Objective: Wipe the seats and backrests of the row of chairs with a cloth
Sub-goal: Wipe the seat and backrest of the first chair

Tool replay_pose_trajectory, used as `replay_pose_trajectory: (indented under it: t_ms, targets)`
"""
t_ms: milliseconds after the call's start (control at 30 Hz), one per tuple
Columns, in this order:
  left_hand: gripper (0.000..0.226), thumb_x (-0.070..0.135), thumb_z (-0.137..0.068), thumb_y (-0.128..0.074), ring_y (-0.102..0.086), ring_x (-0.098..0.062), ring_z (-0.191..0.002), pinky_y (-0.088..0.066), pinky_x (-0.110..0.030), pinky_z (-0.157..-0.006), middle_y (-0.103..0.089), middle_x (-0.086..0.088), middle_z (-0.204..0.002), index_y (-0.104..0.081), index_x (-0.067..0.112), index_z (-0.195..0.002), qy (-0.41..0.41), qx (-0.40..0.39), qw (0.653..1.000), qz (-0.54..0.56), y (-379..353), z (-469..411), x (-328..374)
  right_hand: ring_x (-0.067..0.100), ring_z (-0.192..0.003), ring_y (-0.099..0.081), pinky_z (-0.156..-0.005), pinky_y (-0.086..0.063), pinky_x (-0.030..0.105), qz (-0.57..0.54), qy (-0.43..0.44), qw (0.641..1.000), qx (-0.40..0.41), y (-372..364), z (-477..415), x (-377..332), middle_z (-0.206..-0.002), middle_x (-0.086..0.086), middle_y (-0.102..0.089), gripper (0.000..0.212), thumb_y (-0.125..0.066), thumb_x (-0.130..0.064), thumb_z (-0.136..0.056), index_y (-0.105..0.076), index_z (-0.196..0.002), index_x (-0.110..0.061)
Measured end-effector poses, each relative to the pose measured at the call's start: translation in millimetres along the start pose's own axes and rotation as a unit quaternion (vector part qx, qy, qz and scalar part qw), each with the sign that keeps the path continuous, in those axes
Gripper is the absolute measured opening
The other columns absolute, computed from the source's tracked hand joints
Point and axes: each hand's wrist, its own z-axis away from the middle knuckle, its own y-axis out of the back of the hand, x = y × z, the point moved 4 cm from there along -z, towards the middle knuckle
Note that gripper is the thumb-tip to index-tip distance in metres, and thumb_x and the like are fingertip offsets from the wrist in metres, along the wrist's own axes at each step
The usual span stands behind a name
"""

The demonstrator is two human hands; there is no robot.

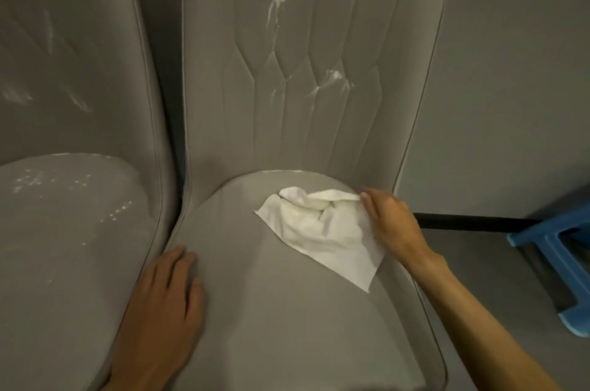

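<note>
A grey padded chair fills the middle of the view, its seat [271, 311] below and its quilted backrest [287, 87] above, marked with white streaks. A crumpled white cloth [322, 228] lies on the back right part of the seat. My right hand [391, 221] grips the cloth's right edge, fingers pinched on it. My left hand [166, 304] rests flat on the seat's left front edge, fingers apart, holding nothing.
A second grey chair [73, 215] stands close on the left, with white specks on its seat and backrest. A blue plastic stool [562, 250] and a black bar [472, 222] are on the right, over grey floor [510, 103].
</note>
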Motion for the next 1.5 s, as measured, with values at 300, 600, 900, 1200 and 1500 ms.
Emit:
replay_pose_trajectory:
  t_ms: [300,600,900,1200,1500]
  targets:
    - [0.054,0.030,-0.094,-0.039,-0.060,-0.043,-0.115,-0.039,-0.044,-0.106,-0.061,-0.025,-0.133,-0.065,-0.005,-0.125,0.003,0.015,1.000,-0.003,-3,0,-4,0.016,-0.111,-0.057,-0.094,-0.048,0.040,0.038,0.138,0.989,-0.039,-54,0,-31,-0.123,-0.006,-0.059,0.025,-0.045,-0.032,-0.105,-0.064,-0.118,-0.023]
    - [0.058,0.033,-0.094,-0.036,-0.061,-0.043,-0.120,-0.042,-0.047,-0.108,-0.061,-0.023,-0.135,-0.066,-0.006,-0.125,0.021,-0.019,0.999,0.015,1,-1,2,0.025,-0.129,-0.050,-0.107,-0.042,0.042,0.080,0.134,0.988,-0.008,-77,-38,-56,-0.141,0.002,-0.050,0.062,-0.039,-0.063,-0.095,-0.041,-0.144,-0.025]
    - [0.057,0.032,-0.092,-0.039,-0.065,-0.045,-0.115,-0.044,-0.050,-0.105,-0.064,-0.024,-0.132,-0.069,-0.007,-0.122,0.028,0.000,1.000,0.006,3,-3,5,0.033,-0.148,-0.032,-0.122,-0.023,0.050,0.170,-0.043,0.984,-0.019,-99,-38,-30,-0.162,0.009,-0.033,0.058,-0.026,-0.054,-0.104,-0.030,-0.157,-0.031]
    - [0.055,0.029,-0.091,-0.042,-0.067,-0.048,-0.110,-0.050,-0.053,-0.100,-0.065,-0.026,-0.129,-0.070,-0.009,-0.118,0.013,0.035,0.999,0.007,2,-3,7,0.025,-0.154,-0.024,-0.125,-0.020,0.040,0.153,0.036,0.987,-0.044,-102,-56,-38,-0.165,0.007,-0.029,0.058,-0.023,-0.046,-0.108,-0.026,-0.159,-0.017]
    - [0.055,0.030,-0.091,-0.040,-0.067,-0.042,-0.115,-0.052,-0.053,-0.102,-0.065,-0.022,-0.132,-0.069,-0.007,-0.120,0.021,0.012,1.000,0.001,0,-4,5,0.029,-0.155,-0.020,-0.125,-0.017,0.043,0.123,0.056,0.988,-0.072,-134,-69,-108,-0.166,0.010,-0.024,0.062,-0.022,-0.048,-0.108,-0.021,-0.160,-0.014]
